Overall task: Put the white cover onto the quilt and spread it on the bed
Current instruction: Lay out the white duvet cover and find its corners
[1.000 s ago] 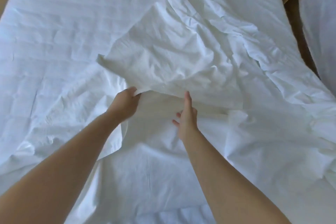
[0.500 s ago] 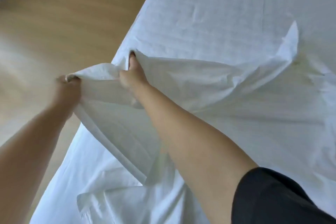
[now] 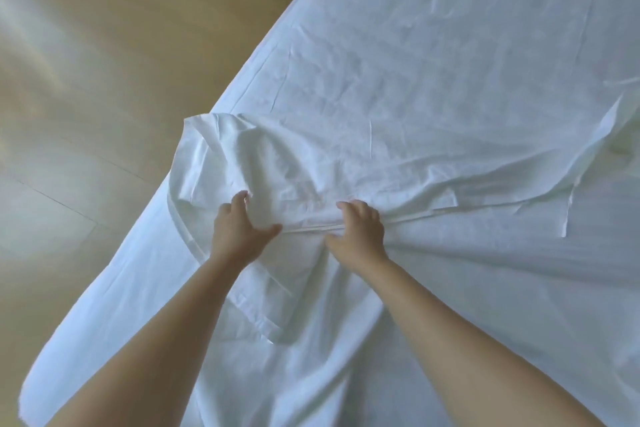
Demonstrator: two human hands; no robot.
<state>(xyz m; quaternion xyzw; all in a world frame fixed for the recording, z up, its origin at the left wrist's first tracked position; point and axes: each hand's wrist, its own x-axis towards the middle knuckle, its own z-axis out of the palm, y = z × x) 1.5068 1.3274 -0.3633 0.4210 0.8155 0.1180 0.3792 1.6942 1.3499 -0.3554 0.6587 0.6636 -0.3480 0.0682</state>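
Lowered cover (image 3: pixel 311 163), left hand (image 3: pixel 239 230), right hand (image 3: pixel 360 232) gripping

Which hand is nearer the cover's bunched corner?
The left hand, gripping the white cover right beside that corner, on the floor side; the right hand grips farther inboard.

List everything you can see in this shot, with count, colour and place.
cover: one, white, bunched and creased across the middle of the bed, one corner folded over near the bed's left edge
bed: one, white top surface, fills the right and upper part of the view
floor: one, tan wood, left side beside the bed
left hand: one, bare, grips a fold of the cover at centre
right hand: one, bare, grips the cover's hem just right of the left hand
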